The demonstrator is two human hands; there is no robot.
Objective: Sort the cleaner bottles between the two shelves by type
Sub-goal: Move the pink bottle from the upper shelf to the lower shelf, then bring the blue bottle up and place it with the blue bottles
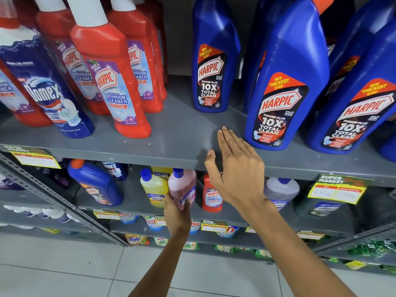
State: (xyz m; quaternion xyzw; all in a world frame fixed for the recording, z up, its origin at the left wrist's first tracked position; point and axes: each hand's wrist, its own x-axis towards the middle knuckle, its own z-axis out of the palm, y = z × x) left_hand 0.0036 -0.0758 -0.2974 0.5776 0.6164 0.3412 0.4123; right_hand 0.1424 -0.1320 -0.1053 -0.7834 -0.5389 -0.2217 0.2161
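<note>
My left hand (176, 213) grips a pink Lizol bottle (183, 185) with a blue cap on the lower shelf (137, 202), beside a yellow Lizol bottle (153, 188). Fingers spread, my right hand (234, 168) hovers flat at the front edge of the upper shelf (182, 133) and holds nothing. On the upper shelf stand red Harpic bathroom cleaner bottles (111, 78) at the left, a Domex bottle (47, 86), and blue Harpic bottles (286, 86) at the right. A small red Harpic bottle (211, 195) and a blue Harpic bottle (96, 183) stand on the lower shelf.
A pale purple bottle (282, 189) stands behind my right wrist. Yellow price tags (336, 191) hang on the shelf edges. Detergent packs (137, 240) fill the lower racks. A slanted metal upright (53, 200) crosses at the left. White floor tiles (64, 271) lie below.
</note>
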